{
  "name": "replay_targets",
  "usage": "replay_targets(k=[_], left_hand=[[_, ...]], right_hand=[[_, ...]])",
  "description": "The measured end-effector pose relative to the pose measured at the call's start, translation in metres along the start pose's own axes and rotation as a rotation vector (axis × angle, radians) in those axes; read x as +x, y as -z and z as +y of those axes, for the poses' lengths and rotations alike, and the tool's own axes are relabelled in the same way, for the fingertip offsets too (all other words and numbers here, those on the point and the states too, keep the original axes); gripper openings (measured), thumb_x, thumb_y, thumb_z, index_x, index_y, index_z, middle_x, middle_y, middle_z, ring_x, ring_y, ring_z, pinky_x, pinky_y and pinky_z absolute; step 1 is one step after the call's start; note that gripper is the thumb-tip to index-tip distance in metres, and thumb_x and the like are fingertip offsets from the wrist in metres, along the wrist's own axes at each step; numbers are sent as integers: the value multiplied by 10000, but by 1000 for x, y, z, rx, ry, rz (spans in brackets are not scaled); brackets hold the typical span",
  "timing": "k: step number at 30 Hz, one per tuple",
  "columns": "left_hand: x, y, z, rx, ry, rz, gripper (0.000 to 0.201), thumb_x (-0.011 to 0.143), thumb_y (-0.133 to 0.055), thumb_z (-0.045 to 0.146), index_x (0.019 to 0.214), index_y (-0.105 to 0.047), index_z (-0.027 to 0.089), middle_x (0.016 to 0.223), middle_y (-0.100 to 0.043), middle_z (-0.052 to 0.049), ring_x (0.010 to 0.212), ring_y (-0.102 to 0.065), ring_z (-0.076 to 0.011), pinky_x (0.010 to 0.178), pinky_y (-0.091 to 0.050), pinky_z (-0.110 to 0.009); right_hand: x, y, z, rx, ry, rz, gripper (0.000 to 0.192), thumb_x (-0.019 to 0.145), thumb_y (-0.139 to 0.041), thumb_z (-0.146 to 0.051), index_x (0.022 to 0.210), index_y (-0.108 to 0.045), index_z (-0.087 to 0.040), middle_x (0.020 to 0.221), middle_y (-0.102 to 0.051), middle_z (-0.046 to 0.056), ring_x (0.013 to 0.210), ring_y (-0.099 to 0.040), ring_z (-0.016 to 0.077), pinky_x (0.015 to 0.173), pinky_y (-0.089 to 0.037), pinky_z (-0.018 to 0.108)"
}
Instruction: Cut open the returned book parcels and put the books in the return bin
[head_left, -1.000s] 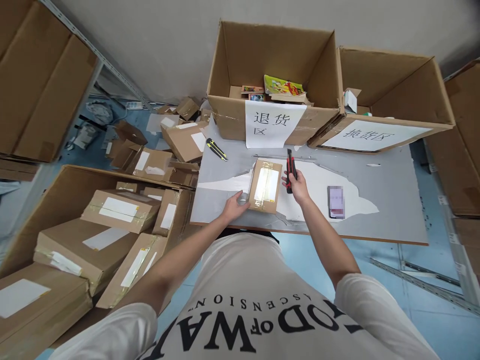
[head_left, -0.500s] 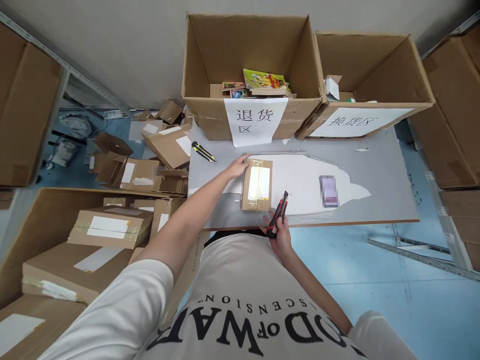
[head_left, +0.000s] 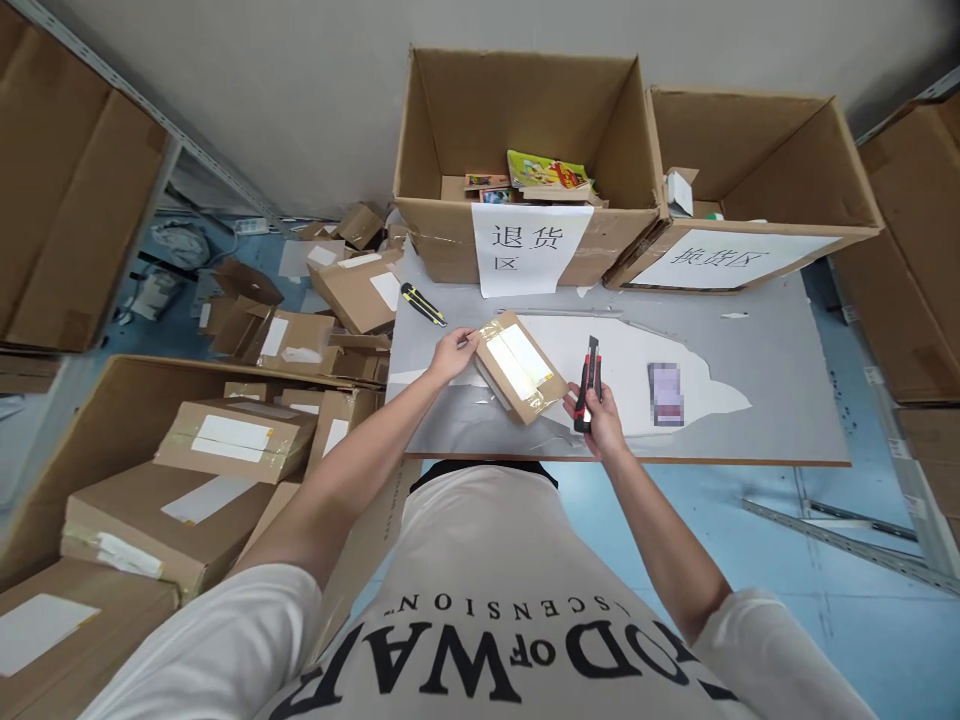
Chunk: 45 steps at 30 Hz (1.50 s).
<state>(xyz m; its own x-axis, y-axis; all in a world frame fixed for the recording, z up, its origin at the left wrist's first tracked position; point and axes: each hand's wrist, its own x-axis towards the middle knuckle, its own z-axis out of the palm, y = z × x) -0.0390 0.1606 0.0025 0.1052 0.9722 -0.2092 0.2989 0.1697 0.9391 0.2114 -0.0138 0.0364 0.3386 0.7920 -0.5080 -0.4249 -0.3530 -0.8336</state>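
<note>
A small taped cardboard box (head_left: 495,352) with a white label is held at a slant over the table. My left hand (head_left: 454,354) grips its upper left corner, fingers closed on the edge. In my right hand (head_left: 602,418) is a red and black utility knife (head_left: 589,385), its tip pointing up and away from me. Fingers of that hand also reach the box's lower right corner. A second utility knife, yellow and black (head_left: 422,304), lies at the table's left edge. The purple, pixelated item (head_left: 666,394) rests to the right on white paper.
Two large open cartons stand at the back: one (head_left: 442,235) with books inside, the other (head_left: 780,270) with small boxes. Both carry white paper signs. On the left, a big carton (head_left: 150,372) holds several parcels. The grey table (head_left: 780,350) has a torn white patch.
The cardboard box has been turned and tilted, its near end swinging right. My right hand has moved up and right with the utility knife, reaching the box's corner. The view has shifted slightly.
</note>
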Motion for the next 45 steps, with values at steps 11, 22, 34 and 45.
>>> replay_targets(k=[11,22,34,45], left_hand=[[-106,-18,-36,-255,166,159,381,810,-569,395,1103,-595,154,1157,-639,-120,1088,-590,-210,910,-483,-339],[-86,-8,-5,485,-200,-63,775,711,-566,187,1432,-285,170,1520,-218,-147,1385,-245,-309,1086,-293,-456],[-75,-22,4,780,-442,-383,1009,665,-637,613,1453,-228,133,1533,-146,-185,1412,-57,-373,1107,-91,-530],[-75,-32,-2,622,-440,-275,1089,549,-696,689,1415,-321,146,1502,-235,-180,1406,-89,-378,1131,-119,-492]], right_hand=[[79,6,-59,-205,-50,-265,342,737,-702,-388,1004,-522,-274,982,-690,22,806,-677,159,715,-585,338],[74,20,-34,-215,98,-220,493,683,-709,-488,1090,-505,-300,1172,-627,32,945,-654,183,754,-560,346],[3,68,9,-358,-36,-215,574,733,-609,-556,1182,-451,-236,808,-632,-9,408,-496,79,355,-408,228],[0,80,3,-417,-102,-288,550,744,-614,-535,1187,-465,-246,669,-604,-46,365,-484,90,338,-384,228]])
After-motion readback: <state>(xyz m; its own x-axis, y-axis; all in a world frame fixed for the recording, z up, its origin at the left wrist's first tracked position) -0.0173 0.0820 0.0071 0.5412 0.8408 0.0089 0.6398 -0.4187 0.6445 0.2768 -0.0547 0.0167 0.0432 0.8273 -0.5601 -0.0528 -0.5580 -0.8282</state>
